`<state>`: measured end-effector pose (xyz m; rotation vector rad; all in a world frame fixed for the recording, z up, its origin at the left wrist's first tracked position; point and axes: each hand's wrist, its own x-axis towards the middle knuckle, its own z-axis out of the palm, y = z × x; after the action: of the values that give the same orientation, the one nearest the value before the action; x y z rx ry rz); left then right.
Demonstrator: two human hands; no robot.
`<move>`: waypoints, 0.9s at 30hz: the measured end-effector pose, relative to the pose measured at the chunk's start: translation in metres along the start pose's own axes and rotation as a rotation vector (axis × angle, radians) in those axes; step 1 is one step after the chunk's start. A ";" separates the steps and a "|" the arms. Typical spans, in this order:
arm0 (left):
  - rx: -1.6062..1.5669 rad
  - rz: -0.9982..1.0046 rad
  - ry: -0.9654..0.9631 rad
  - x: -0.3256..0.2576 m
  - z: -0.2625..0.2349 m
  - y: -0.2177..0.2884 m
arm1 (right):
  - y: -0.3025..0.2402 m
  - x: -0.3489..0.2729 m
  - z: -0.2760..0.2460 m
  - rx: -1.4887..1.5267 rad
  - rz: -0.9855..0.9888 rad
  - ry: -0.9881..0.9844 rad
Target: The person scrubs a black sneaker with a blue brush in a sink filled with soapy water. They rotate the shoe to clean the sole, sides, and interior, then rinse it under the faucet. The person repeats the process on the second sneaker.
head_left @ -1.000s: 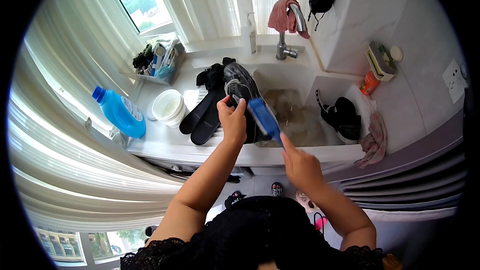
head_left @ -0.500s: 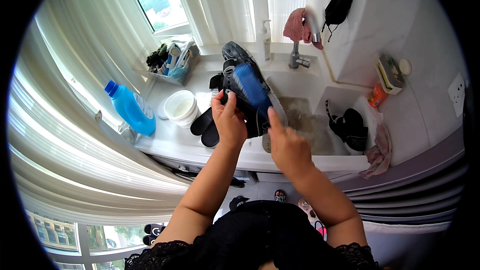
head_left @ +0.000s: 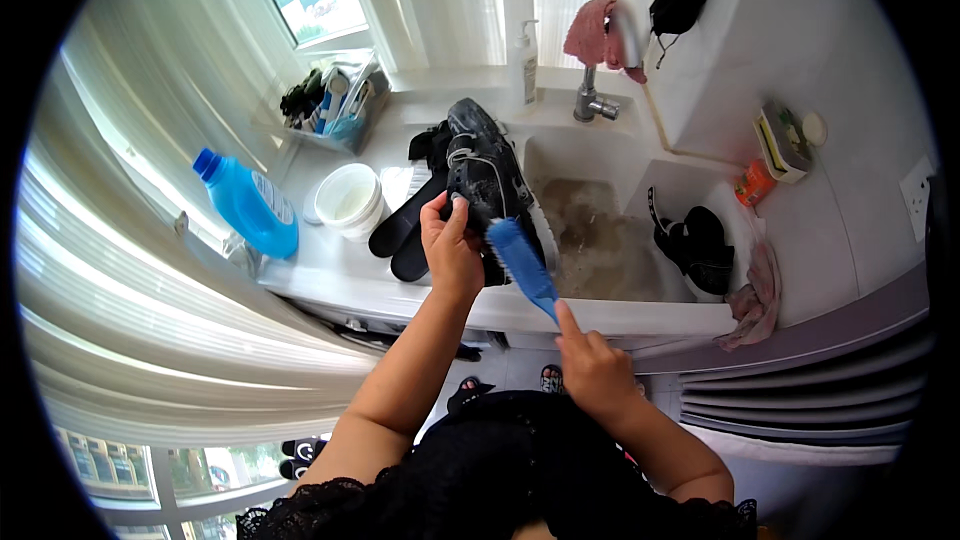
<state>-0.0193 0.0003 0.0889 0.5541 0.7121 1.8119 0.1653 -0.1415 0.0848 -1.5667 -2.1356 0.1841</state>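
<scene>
Lower now, the blue plastic scrubbing brush (head_left: 522,262) in the clamped right hand (head_left: 590,368) meets the black sneaker (head_left: 487,180), gripped by the left hand (head_left: 450,245).

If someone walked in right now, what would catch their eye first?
Dead centre, the left hand grips a black shoe over the sink's edge, while the right hand holds a blue brush against it. The sink is full of murky brown water, and a bright blue bottle stands on the counter to the left.
</scene>
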 end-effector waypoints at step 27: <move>0.139 0.119 0.024 0.024 -0.017 0.012 | 0.037 -0.024 -0.008 0.171 0.056 0.004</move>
<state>-0.0468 0.0164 0.0862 0.6798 0.8410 1.8912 0.2058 -0.1532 0.0705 -1.5271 -2.0165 0.3723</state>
